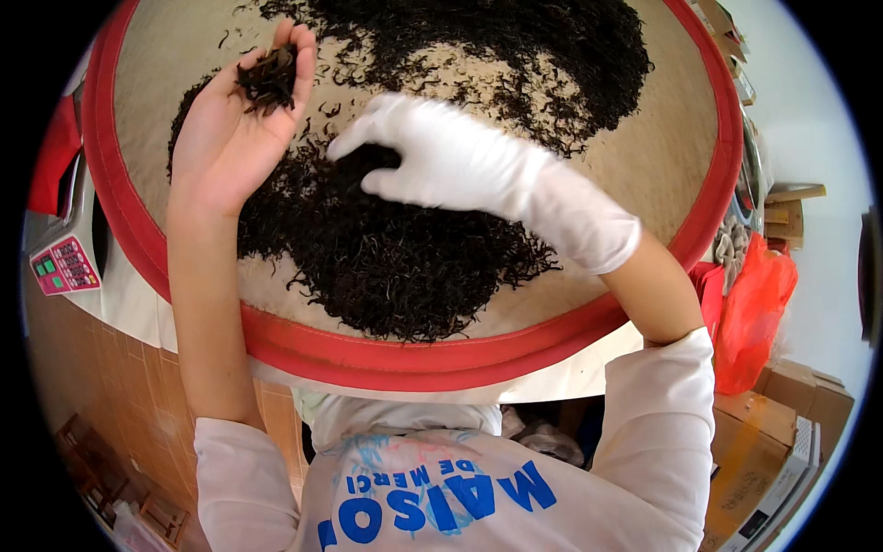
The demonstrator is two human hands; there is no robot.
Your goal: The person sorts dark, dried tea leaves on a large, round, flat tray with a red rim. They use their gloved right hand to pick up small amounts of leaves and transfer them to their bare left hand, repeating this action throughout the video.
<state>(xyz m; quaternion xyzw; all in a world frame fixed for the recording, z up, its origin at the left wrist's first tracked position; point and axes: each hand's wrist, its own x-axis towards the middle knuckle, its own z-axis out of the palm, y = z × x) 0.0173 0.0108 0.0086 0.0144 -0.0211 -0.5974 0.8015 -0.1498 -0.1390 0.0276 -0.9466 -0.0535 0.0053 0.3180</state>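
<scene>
My bare left hand (225, 152) is turned palm up, its fingers cupped around a small clump of dark, twisted dried tea leaves (269, 81). A white glove covers my right hand (451, 152), which hovers over or touches the near pile of tea leaves (395, 276). Its thumb and fingers are spread in a curve, slightly smeared by motion, and nothing shows between them. Both hands are above a large round tray (667, 170) with a beige cloth surface and a red rim. A second heap of tea leaves (589, 55) lies at the far side, with loose leaves scattered between.
Beneath the tray is a table with a white cover (561, 375). At the left stands a scale with a pink keypad (66, 267). Along the right are a red plastic bag (754, 313) and cardboard boxes (750, 428), close to the white wall (814, 138).
</scene>
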